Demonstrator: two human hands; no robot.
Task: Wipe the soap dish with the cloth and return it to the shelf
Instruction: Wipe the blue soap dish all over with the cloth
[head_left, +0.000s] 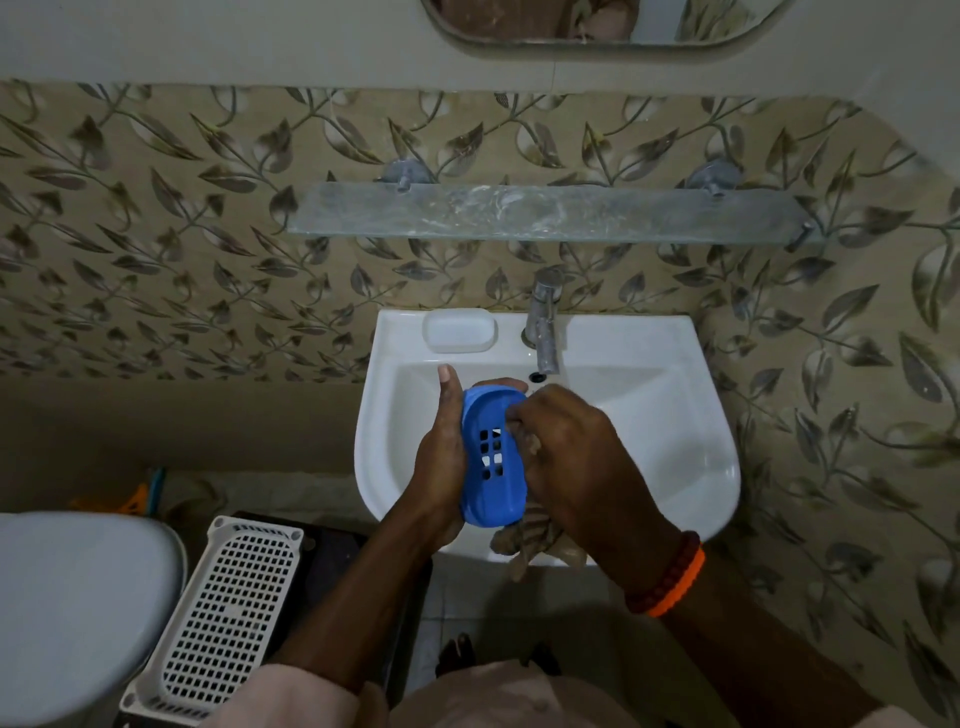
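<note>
dim indoor light with a muted, greenish cast. the white sink is the brightest area, with soft sheen on its rim. the floor below lies in deep shadow. wide-angle distortion bends the shelf and wall at the edges. corners look soft, slightly blurred.
</note>
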